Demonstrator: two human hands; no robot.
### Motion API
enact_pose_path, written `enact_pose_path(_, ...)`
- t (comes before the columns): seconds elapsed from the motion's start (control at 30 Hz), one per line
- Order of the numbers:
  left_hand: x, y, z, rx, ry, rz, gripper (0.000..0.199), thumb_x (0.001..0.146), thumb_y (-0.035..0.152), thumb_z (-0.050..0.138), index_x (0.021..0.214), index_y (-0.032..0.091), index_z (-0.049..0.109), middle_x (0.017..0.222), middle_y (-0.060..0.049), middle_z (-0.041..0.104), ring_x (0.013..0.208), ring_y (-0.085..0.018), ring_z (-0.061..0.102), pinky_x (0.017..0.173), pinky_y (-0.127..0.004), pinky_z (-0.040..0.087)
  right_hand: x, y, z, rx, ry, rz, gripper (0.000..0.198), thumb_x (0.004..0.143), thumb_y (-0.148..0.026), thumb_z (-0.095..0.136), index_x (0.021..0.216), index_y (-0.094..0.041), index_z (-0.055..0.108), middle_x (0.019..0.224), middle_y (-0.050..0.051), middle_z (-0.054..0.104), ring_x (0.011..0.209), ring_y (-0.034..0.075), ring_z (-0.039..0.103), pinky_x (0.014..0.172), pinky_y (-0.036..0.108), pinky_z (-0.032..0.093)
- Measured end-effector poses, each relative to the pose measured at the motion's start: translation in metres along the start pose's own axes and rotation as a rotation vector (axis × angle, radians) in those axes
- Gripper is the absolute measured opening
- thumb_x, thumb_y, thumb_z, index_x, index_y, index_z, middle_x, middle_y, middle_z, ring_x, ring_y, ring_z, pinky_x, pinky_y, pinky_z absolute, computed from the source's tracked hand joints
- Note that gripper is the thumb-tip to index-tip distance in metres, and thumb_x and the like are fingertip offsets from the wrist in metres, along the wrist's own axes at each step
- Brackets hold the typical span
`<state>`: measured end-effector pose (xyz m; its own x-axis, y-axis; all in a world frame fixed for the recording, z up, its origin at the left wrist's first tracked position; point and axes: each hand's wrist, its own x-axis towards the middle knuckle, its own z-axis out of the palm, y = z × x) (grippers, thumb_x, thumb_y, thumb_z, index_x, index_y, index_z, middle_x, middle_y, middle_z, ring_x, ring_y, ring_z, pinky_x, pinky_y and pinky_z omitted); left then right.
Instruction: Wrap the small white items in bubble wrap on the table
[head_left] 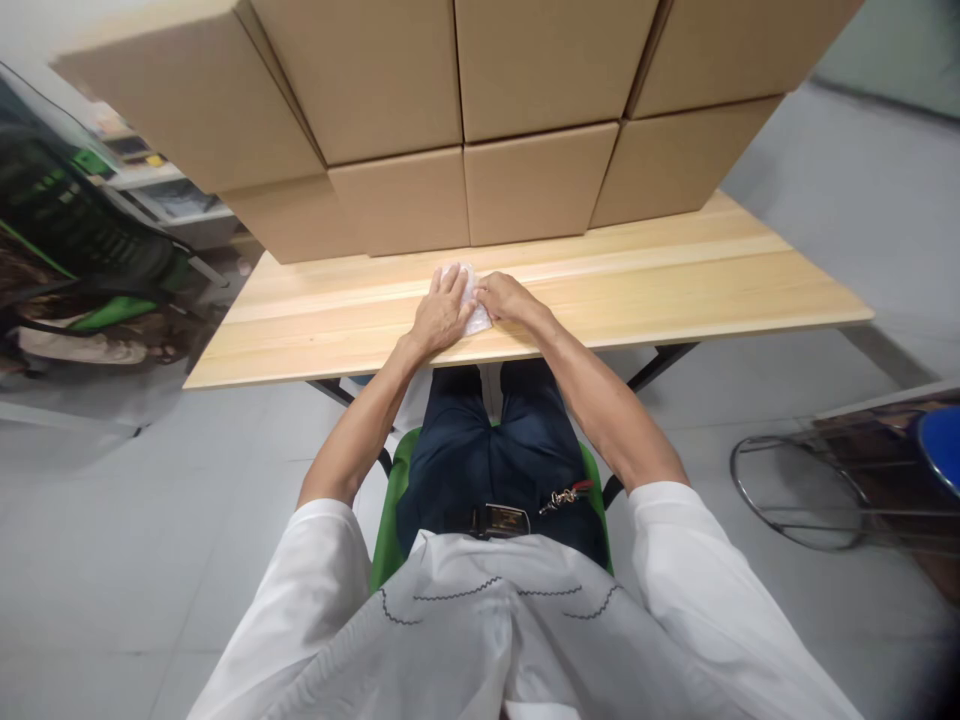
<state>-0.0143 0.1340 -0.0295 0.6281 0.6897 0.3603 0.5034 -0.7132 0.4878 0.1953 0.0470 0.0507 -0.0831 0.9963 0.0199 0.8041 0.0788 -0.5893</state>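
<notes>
A small, whitish, see-through plastic piece that looks like bubble wrap (478,318) lies on the wooden table (660,285) near its front edge. My left hand (442,310) rests flat on the left part of it, fingers stretched forward. At its right side, my right hand (506,298) has its fingers curled in and pinches the edge of the plastic. Whether anything is wrapped inside the plastic cannot be made out.
Brown cardboard boxes (540,185) stand stacked in two rows along the table's back. A black and green chair (97,240) is at the left, beside a shelf (176,195). To the right, a stool with a blue seat (941,445) stands on the grey floor.
</notes>
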Motion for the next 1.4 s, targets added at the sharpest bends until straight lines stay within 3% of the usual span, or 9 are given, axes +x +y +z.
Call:
enact_pose_path(0.13, -0.003, 0.009, -0.006, -0.008, 0.036, 0.011, 0.108, 0.113, 0.103, 0.058, 0.180, 0.020, 0.074, 0.200, -0.028, 0.063, 0.200, -0.045, 0.045, 0.170, -0.068, 0.014, -0.009, -0.004, -0.002, 0.043, 0.000, 0.016, 0.047, 0.118, -0.010, 0.061, 0.076, -0.030, 0.061, 0.063, -0.001, 0.064, 0.079, 0.023, 0.070, 0.081, 0.031, 0.047)
enact_pose_path(0.27, -0.009, 0.023, -0.013, -0.119, 0.134, -0.003, 0.104, 0.109, 0.107, 0.066, 0.171, 0.024, 0.081, 0.195, -0.026, 0.068, 0.198, -0.045, 0.048, 0.170, -0.066, 0.017, -0.021, 0.007, 0.004, 0.388, 0.079, -0.019, 0.029, 0.115, -0.010, 0.060, 0.093, -0.027, 0.070, 0.065, -0.006, 0.066, 0.069, 0.018, 0.067, 0.073, 0.026, 0.049)
enact_pose_path(0.43, -0.020, 0.056, -0.027, -0.369, 0.542, -0.190, 0.079, 0.112, 0.099, 0.076, 0.149, 0.030, 0.089, 0.180, -0.017, 0.080, 0.188, -0.039, 0.059, 0.164, -0.058, 0.036, -0.038, 0.025, 0.008, 0.767, 0.269, 0.150, 0.018, 0.120, -0.022, 0.063, 0.120, -0.023, 0.081, 0.067, -0.007, 0.068, 0.054, 0.014, 0.056, 0.054, 0.022, 0.043)
enact_pose_path(0.53, -0.023, 0.073, -0.038, -0.612, 0.802, -0.359, 0.055, 0.118, 0.084, 0.082, 0.124, 0.030, 0.087, 0.147, -0.011, 0.089, 0.164, -0.032, 0.076, 0.148, -0.048, 0.057, -0.049, 0.035, 0.007, 0.823, 0.359, 0.166, 0.016, 0.117, -0.021, 0.066, 0.113, -0.024, 0.081, 0.066, -0.007, 0.067, 0.052, 0.012, 0.053, 0.050, 0.020, 0.040)
enact_pose_path(0.6, -0.023, 0.077, -0.046, -0.733, 0.952, -0.440, 0.049, 0.121, 0.076, 0.083, 0.110, 0.028, 0.082, 0.120, -0.006, 0.085, 0.138, -0.026, 0.083, 0.128, -0.039, 0.068, -0.056, 0.043, 0.004, 0.855, 0.454, 0.175, 0.015, 0.117, -0.023, 0.067, 0.109, -0.024, 0.081, 0.064, -0.008, 0.064, 0.051, 0.012, 0.050, 0.048, 0.019, 0.038)
enact_pose_path(0.73, -0.022, 0.068, -0.063, -0.868, 1.175, -0.561, 0.050, 0.129, 0.062, 0.074, 0.094, 0.027, 0.068, 0.078, 0.005, 0.056, 0.079, -0.014, 0.067, 0.082, -0.021, 0.061, -0.073, 0.070, -0.004, 0.944, 0.708, 0.191, 0.017, 0.120, -0.036, 0.070, 0.107, -0.028, 0.076, 0.059, -0.009, 0.054, 0.047, 0.013, 0.043, 0.046, 0.020, 0.032)
enact_pose_path(0.9, -0.021, 0.058, -0.077, -1.049, 1.177, -0.725, 0.071, 0.125, 0.076, 0.077, 0.083, 0.030, 0.044, 0.063, 0.012, 0.029, 0.051, -0.010, 0.034, 0.054, -0.022, 0.037, -0.089, 0.102, -0.010, 0.982, 0.857, 0.205, 0.028, 0.123, -0.036, 0.060, 0.097, -0.030, 0.068, 0.055, -0.010, 0.045, 0.044, 0.013, 0.037, 0.045, 0.023, 0.028)
enact_pose_path(1.13, -0.019, 0.057, -0.075, -1.230, 1.180, -0.738, 0.080, 0.121, 0.087, 0.076, 0.081, 0.028, 0.039, 0.061, 0.013, 0.026, 0.045, -0.007, 0.026, 0.047, -0.022, 0.026, -0.085, 0.122, 0.002, 0.971, 0.813, 0.044, 0.045, 0.113, -0.068, 0.087, 0.094, -0.029, 0.074, 0.054, -0.011, 0.050, 0.042, 0.010, 0.037, 0.043, 0.021, 0.029)
enact_pose_path(1.4, -0.019, 0.054, -0.068, -1.293, 1.203, -0.696, 0.080, 0.120, 0.088, 0.078, 0.080, 0.028, 0.043, 0.061, 0.013, 0.025, 0.045, -0.007, 0.025, 0.045, -0.022, 0.024, -0.089, 0.114, 0.003, 0.809, 0.790, 0.092, 0.021, 0.110, -0.041, 0.082, 0.098, -0.025, 0.081, 0.065, -0.007, 0.065, 0.048, 0.009, 0.053, 0.045, 0.018, 0.037)
